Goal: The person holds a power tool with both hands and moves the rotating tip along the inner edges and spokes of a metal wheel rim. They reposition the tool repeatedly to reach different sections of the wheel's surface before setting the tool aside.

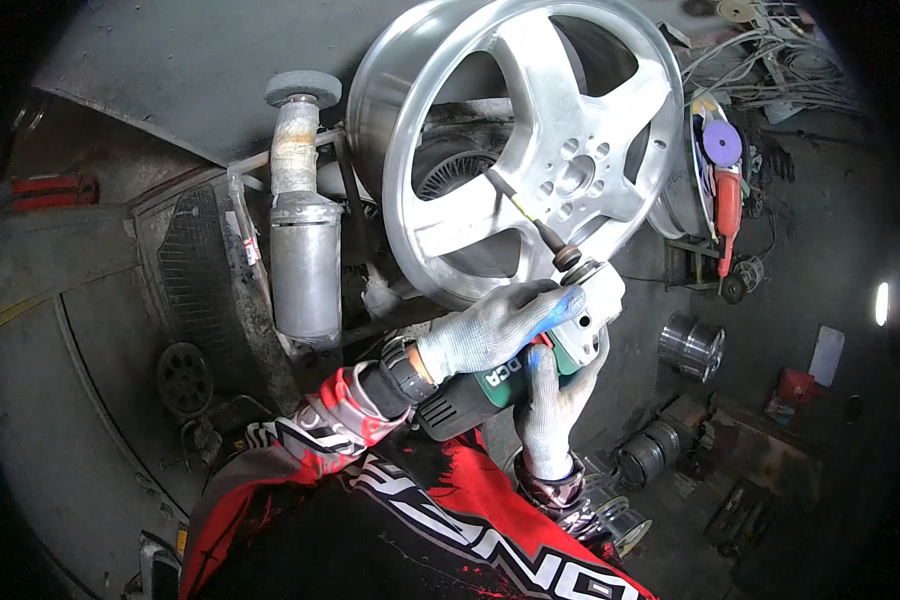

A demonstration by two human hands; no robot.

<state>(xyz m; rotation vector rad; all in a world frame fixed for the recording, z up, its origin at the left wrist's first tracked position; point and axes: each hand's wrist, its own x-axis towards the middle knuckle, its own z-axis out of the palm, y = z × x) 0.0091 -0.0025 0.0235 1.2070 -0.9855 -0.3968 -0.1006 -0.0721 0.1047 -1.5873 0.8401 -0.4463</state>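
My left hand, in a grey glove with blue-stained fingertips and a watch at the wrist, is wrapped round the front of a green angle grinder marked DCA. From the other side my right hand, gloved alike, grips the tool just behind its pale gear head. A long, slim shaft runs up from the grinder's spindle. Its far tip overlaps the edge of a spoke on a large silver alloy wheel, which stands tilted in front of me.
Left of the wheel stands a grey cylindrical motor topped by a round abrasive wheel. A red polisher with a purple pad hangs at the right. Further right are a loose rim, coiled cables and a low bench.
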